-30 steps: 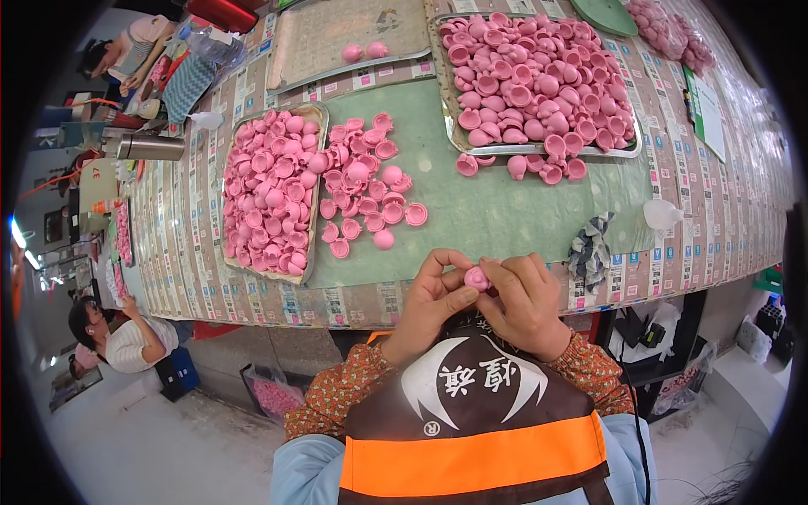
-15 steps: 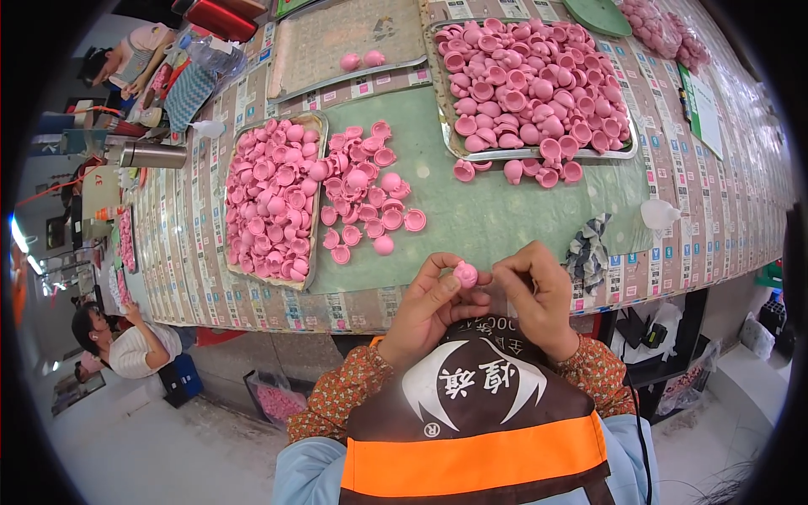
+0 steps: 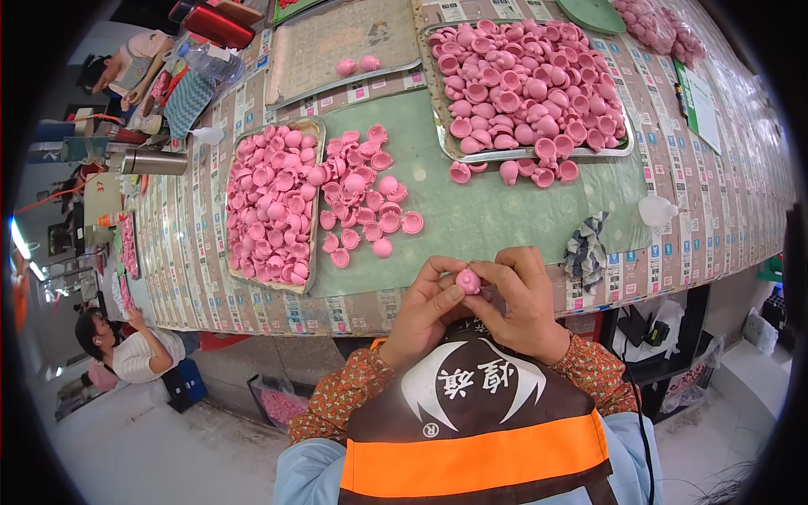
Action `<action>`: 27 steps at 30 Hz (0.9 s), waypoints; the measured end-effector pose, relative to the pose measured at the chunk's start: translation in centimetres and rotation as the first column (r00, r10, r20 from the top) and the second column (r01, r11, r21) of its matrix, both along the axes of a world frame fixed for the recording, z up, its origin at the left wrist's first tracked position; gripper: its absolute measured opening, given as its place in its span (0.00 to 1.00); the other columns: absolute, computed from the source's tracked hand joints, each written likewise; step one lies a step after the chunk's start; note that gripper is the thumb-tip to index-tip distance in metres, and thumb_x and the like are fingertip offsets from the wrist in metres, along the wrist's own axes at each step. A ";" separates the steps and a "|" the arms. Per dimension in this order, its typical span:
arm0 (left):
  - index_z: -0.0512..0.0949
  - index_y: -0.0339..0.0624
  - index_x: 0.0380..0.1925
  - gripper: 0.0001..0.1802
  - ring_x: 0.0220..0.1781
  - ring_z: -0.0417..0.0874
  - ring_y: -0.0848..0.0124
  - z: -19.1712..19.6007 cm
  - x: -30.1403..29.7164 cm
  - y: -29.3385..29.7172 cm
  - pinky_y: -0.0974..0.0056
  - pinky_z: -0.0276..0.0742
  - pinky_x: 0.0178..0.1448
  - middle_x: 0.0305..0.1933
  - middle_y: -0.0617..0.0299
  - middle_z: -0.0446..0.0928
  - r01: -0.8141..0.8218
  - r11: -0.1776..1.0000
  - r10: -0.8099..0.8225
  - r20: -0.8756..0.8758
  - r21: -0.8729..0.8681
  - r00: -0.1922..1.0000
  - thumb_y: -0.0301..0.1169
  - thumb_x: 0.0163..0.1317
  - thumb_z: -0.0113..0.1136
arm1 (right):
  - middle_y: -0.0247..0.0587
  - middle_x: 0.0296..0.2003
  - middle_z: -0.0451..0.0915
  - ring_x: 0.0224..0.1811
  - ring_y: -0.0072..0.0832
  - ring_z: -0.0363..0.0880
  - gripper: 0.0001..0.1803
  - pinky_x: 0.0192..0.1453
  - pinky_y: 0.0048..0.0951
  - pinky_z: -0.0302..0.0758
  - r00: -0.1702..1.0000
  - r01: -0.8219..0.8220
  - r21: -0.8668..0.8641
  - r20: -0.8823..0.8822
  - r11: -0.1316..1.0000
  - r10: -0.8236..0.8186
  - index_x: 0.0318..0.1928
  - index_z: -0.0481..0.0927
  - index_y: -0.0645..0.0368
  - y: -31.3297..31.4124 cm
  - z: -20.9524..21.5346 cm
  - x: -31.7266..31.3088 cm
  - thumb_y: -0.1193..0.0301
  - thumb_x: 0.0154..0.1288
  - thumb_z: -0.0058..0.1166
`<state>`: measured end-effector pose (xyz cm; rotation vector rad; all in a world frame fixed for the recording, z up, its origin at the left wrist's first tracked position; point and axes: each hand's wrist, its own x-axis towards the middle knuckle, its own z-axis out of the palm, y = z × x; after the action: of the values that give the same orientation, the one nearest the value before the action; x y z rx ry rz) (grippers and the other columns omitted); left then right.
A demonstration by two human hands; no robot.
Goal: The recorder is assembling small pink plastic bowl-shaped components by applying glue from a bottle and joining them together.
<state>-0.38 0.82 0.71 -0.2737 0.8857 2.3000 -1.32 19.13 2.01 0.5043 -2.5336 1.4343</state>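
Between my fingertips is a small round pink plastic piece point(image 3: 469, 281), held at the table's near edge in front of my apron. My left hand point(image 3: 427, 301) pinches it from the left, thumb and fingers closed on it. My right hand point(image 3: 523, 301) grips it from the right, thumb below and fingers above, so both hands touch it. To the left, loose pink half shells point(image 3: 390, 222) lie on the green mat point(image 3: 480, 206), beside a tray point(image 3: 313, 252) heaped with the same pieces. A larger tray point(image 3: 623, 151) at the far right is piled with pink half shells.
A crumpled striped cloth point(image 3: 587, 250) and a white squeeze bottle point(image 3: 656, 211) lie right of my hands. A third tray point(image 3: 311, 50) at the back holds two pink balls. A steel flask point(image 3: 154, 162) stands far left; other people sit further along the left.
My right hand has moved left, bringing its fingers onto the pink piece, which was in my left hand alone. The piece has turned slightly between the fingers.
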 end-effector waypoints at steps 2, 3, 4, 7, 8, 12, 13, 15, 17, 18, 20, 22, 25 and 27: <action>0.65 0.46 0.58 0.18 0.57 0.80 0.67 -0.1 0.0 0.2 0.60 0.78 0.62 0.52 0.58 0.78 -0.005 1.000 0.005 0.011 -0.006 1.000 0.28 0.72 0.55 | 0.41 0.36 0.73 0.36 0.39 0.72 0.22 0.38 0.37 0.70 0.997 -0.013 0.041 -0.071 0.999 0.015 0.45 0.80 0.62 0.2 -0.2 0.0 0.74 0.47 0.70; 0.66 0.45 0.58 0.17 0.57 0.80 0.68 -0.4 0.0 0.3 0.61 0.78 0.61 0.52 0.59 0.78 -0.012 1.000 0.012 0.006 -0.008 1.000 0.28 0.72 0.55 | 0.41 0.36 0.73 0.36 0.39 0.72 0.22 0.38 0.37 0.70 0.997 -0.010 0.042 -0.070 0.999 0.013 0.45 0.80 0.62 0.3 -0.2 0.0 0.74 0.47 0.70; 0.67 0.44 0.58 0.17 0.56 0.80 0.69 -0.8 0.1 0.2 0.62 0.77 0.60 0.52 0.59 0.78 -0.021 1.000 0.021 0.001 -0.012 1.000 0.27 0.72 0.55 | 0.41 0.35 0.74 0.35 0.38 0.72 0.21 0.37 0.36 0.70 0.995 -0.013 0.050 -0.095 0.999 0.017 0.44 0.80 0.64 0.2 -0.2 0.0 0.75 0.47 0.69; 0.68 0.42 0.57 0.16 0.56 0.79 0.71 -1.4 0.0 0.3 0.63 0.77 0.60 0.52 0.60 0.78 -0.026 1.000 0.026 -0.010 0.002 1.000 0.27 0.71 0.55 | 0.41 0.35 0.74 0.34 0.37 0.71 0.20 0.35 0.35 0.70 0.989 -0.009 0.069 -0.145 0.998 0.019 0.43 0.80 0.66 0.0 -0.4 0.0 0.77 0.46 0.67; 0.68 0.42 0.57 0.16 0.56 0.79 0.71 -1.6 0.0 0.2 0.63 0.77 0.60 0.52 0.60 0.78 -0.026 1.000 0.026 -0.011 0.002 1.000 0.27 0.71 0.55 | 0.42 0.34 0.74 0.33 0.37 0.71 0.19 0.34 0.34 0.70 0.985 -0.003 0.081 -0.171 0.997 0.016 0.42 0.80 0.67 0.0 -0.5 0.0 0.78 0.47 0.66; 0.67 0.42 0.57 0.16 0.55 0.79 0.72 -1.2 -0.1 0.5 0.64 0.77 0.59 0.54 0.60 0.78 -0.019 0.999 0.019 0.000 -0.044 1.000 0.27 0.72 0.55 | 0.41 0.33 0.74 0.32 0.36 0.72 0.18 0.33 0.33 0.70 0.979 -0.015 0.117 -0.200 0.993 0.039 0.42 0.80 0.68 0.0 -0.8 0.3 0.78 0.47 0.65; 0.67 0.42 0.58 0.16 0.55 0.79 0.72 -0.9 -0.6 0.8 0.64 0.78 0.58 0.54 0.60 0.78 -0.031 0.997 0.032 0.018 -0.066 0.999 0.27 0.72 0.54 | 0.42 0.34 0.74 0.33 0.37 0.72 0.19 0.34 0.34 0.71 0.983 -0.009 0.152 -0.180 0.988 0.037 0.43 0.80 0.67 0.1 -0.8 0.1 0.77 0.48 0.65; 0.67 0.43 0.58 0.16 0.55 0.79 0.72 0.2 -1.3 1.1 0.64 0.78 0.58 0.55 0.59 0.77 0.003 0.995 -0.002 0.013 -0.100 1.000 0.28 0.72 0.54 | 0.43 0.36 0.74 0.35 0.38 0.73 0.20 0.36 0.35 0.72 0.982 0.001 0.188 -0.185 0.982 0.035 0.45 0.80 0.67 0.3 -0.2 -0.2 0.76 0.49 0.65; 0.66 0.45 0.59 0.18 0.53 0.79 0.73 0.3 -2.6 1.4 0.63 0.80 0.56 0.56 0.61 0.77 0.017 0.979 -0.020 -0.013 -0.201 1.000 0.30 0.72 0.54 | 0.49 0.41 0.75 0.40 0.44 0.73 0.25 0.43 0.39 0.73 0.997 0.045 0.163 -0.066 0.986 -0.034 0.51 0.79 0.66 0.6 0.4 -1.0 0.76 0.49 0.67; 0.66 0.45 0.59 0.18 0.53 0.79 0.73 0.6 -3.9 1.2 0.63 0.80 0.56 0.56 0.61 0.77 0.001 0.979 -0.010 -0.045 -0.203 0.999 0.30 0.72 0.54 | 0.51 0.45 0.74 0.44 0.45 0.72 0.27 0.46 0.37 0.72 0.999 0.030 0.161 0.008 0.987 -0.032 0.55 0.78 0.64 1.0 1.3 -1.4 0.76 0.51 0.66; 0.67 0.44 0.59 0.19 0.52 0.79 0.74 1.6 -7.3 0.8 0.64 0.80 0.54 0.54 0.63 0.77 -0.058 0.943 -0.009 -0.201 -0.327 0.980 0.31 0.71 0.56 | 0.50 0.45 0.74 0.45 0.43 0.72 0.27 0.46 0.36 0.72 0.990 0.124 0.135 -0.079 0.983 -0.114 0.56 0.78 0.65 2.2 1.5 -1.4 0.77 0.52 0.65; 0.70 0.43 0.57 0.17 0.47 0.79 0.76 0.4 -12.0 -0.3 0.68 0.79 0.50 0.50 0.65 0.78 -0.227 0.831 0.013 -0.390 -0.508 0.921 0.31 0.70 0.57 | 0.49 0.47 0.73 0.45 0.38 0.71 0.26 0.46 0.32 0.70 0.947 0.300 0.071 -0.145 0.951 -0.288 0.56 0.77 0.65 4.1 1.1 -1.0 0.79 0.55 0.63; 0.75 0.41 0.51 0.14 0.38 0.77 0.77 0.8 -19.8 -1.8 0.71 0.76 0.45 0.42 0.67 0.78 -0.496 0.592 -0.067 -0.652 -0.636 0.755 0.31 0.68 0.60 | 0.43 0.49 0.72 0.44 0.28 0.68 0.22 0.47 0.28 0.68 0.819 0.529 -0.110 -0.193 0.841 -0.540 0.57 0.77 0.65 7.3 -0.1 -0.2 0.83 0.61 0.58; 0.77 0.39 0.47 0.13 0.36 0.75 0.78 0.2 -24.3 -3.8 0.71 0.74 0.43 0.38 0.69 0.77 -0.671 0.376 -0.213 -0.764 -0.639 0.609 0.31 0.65 0.63 | 0.43 0.49 0.73 0.48 0.30 0.70 0.20 0.47 0.29 0.68 0.712 0.644 -0.149 -0.242 0.750 -0.659 0.56 0.77 0.65 9.9 -1.0 0.3 0.82 0.62 0.57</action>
<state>-24.73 -2.93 0.90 0.1997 2.7903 1.8323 -1.05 29.03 1.00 -0.1992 -2.1006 1.0535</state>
